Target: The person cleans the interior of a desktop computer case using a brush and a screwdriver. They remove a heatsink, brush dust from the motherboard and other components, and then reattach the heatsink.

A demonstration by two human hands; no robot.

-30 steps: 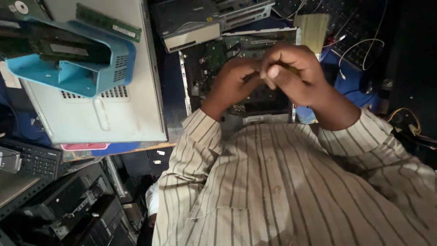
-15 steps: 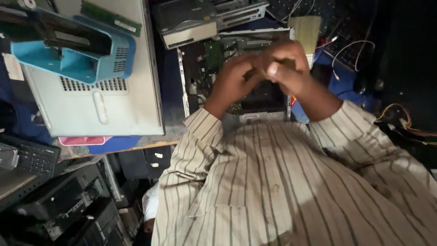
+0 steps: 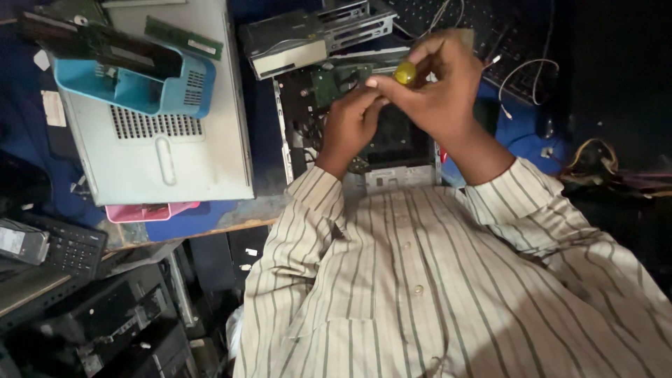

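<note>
Both hands meet above the open computer case (image 3: 364, 168) on my table.
Right hand (image 3: 441, 91) pinches a small yellow knob (image 3: 404, 72) between fingertips; left hand (image 3: 350, 122), fingers curled, touches just beneath it.

Small round yellow-green knob (image 3: 405, 72) pinched between fingers (image 3: 383, 82) above an open computer case (image 3: 364, 126).

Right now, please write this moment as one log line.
right hand: holds yellow-handled tool | left hand: touches tool tip | below: open computer case
</note>
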